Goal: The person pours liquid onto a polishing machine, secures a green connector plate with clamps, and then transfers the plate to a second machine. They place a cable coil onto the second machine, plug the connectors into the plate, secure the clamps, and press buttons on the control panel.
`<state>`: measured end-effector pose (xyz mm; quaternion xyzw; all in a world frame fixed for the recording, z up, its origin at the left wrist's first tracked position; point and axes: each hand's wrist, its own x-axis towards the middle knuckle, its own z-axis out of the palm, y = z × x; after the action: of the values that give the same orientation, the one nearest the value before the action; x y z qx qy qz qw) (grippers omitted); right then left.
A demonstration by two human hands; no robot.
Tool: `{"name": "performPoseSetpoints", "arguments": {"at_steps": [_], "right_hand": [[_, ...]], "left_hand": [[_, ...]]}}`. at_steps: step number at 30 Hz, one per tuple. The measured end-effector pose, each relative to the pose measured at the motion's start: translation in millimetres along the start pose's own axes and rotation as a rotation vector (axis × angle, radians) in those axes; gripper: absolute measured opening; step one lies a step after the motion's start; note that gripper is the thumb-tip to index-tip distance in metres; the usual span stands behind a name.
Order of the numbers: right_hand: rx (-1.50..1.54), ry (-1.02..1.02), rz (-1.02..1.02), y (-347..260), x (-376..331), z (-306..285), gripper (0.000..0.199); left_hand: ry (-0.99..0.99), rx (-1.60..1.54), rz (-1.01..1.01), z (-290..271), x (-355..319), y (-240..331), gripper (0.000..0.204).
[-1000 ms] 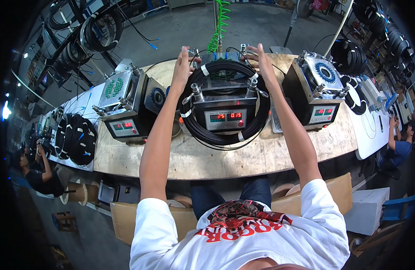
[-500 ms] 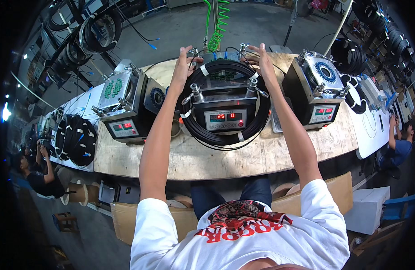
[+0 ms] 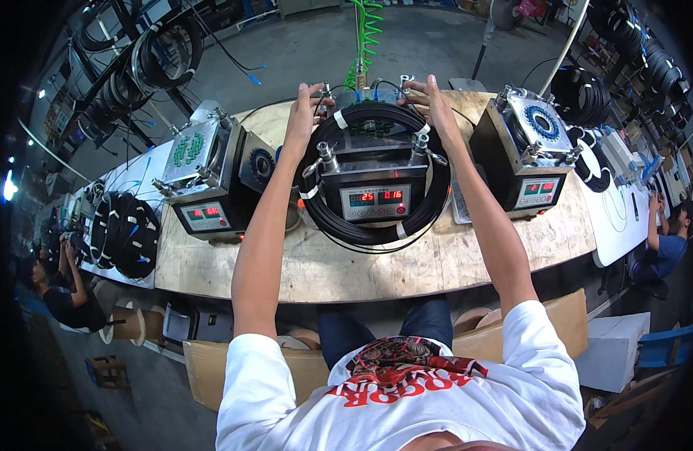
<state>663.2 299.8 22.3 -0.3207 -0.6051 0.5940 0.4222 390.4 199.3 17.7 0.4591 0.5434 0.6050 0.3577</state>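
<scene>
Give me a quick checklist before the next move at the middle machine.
1. Left hand at the rear left post of the middle machine: ok.
2. Right hand at the rear right post: ok.
3. Firm grip on both posts: cannot tell, finger contact is unclear.
4. Display panel lit: ok.
5. Black cable coil bound with white bands: ok.
6. All strands gathered in: not ok, a thin strand sags below the coil.

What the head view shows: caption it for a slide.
Left hand and right hand at the rear posts of the middle machine, a black coil around its display.
</scene>
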Motion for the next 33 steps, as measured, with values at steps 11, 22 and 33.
{"name": "performPoseSetpoints", "arguments": {"at_steps": [11,22,33], "right_hand": [[-0.165,0.086,-0.055,4,1,0,0.073],[-0.100,0.014,-0.087,4,2,1,0.070],[-0.120,0.030,-0.024,3,0,0,0.067]], "left_hand": [[0.058,0.051,0.030,4,-5,5,0.076],[0.053,0.065,-0.014,0,-2,2,0.085],[0.054,0.059,-0.011,3,-6,6,0.086]]}}
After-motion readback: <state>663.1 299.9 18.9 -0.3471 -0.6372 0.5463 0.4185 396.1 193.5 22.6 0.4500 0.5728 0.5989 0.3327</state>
